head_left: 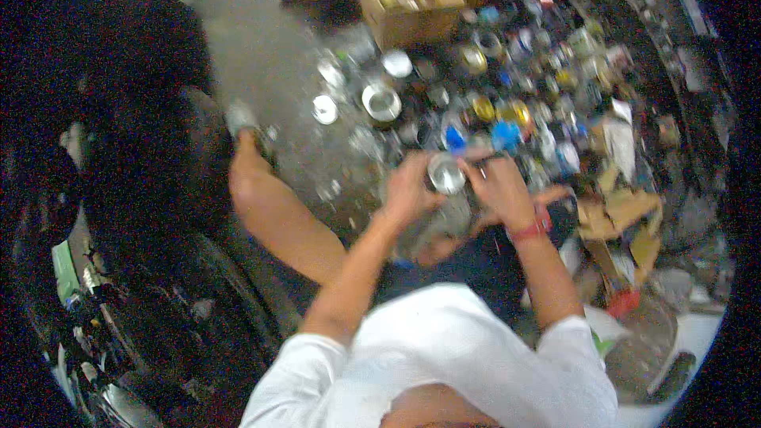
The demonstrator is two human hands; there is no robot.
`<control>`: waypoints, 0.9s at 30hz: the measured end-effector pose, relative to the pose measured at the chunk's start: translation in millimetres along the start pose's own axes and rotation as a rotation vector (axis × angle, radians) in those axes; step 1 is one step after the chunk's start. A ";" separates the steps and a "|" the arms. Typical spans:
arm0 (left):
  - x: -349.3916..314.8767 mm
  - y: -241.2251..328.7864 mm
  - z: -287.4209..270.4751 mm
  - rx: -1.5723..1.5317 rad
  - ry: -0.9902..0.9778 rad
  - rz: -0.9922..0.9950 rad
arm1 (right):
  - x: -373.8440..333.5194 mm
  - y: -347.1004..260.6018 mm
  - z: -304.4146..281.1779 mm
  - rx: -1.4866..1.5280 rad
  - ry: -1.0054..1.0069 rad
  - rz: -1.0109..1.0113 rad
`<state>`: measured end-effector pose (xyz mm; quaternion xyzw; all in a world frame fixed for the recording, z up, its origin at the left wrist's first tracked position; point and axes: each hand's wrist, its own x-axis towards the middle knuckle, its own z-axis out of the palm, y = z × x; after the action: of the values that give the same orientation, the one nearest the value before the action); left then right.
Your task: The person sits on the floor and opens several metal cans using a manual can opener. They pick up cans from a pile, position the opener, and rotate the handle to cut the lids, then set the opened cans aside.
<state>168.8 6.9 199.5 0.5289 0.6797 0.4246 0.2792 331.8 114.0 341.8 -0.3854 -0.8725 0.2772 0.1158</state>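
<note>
Blurred by motion, a round silvery container (446, 173) with a pale, shiny open end is held up between my hands. My left hand (407, 187) is closed on its left side, with the thumb below. My right hand (501, 187), a red band at its wrist, is closed at the right rim. A thin dark object (487, 161) shows at its fingers; its kind cannot be made out. Below the container is a blurred, greyish, translucent shape (448, 218), possibly a bag.
Scattered cans, lids and plastic scraps (547, 71) cover the ground ahead and right. A white-rimmed round tin (381, 102) lies beyond my left hand. A cardboard box (412, 12) stands at the far side. Torn cardboard (622, 218) lies right; my bare leg (277, 214) extends left.
</note>
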 end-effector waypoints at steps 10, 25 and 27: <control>2.7 4.2 -7.3 0.115 0.043 0.028 | 1.6 -11.8 0.6 0.165 -0.086 0.025; 7.6 12.9 -24.0 0.061 -0.029 -0.053 | 8.4 -32.3 -13.5 0.192 -0.141 0.079; 9.3 20.2 -30.5 0.062 -0.080 -0.124 | 19.0 -42.4 -22.6 -0.127 -0.250 0.239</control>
<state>150.6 8.8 232.5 0.5105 0.7124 0.3639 0.3154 302.6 113.6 384.4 -0.4554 -0.8437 0.2793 -0.0520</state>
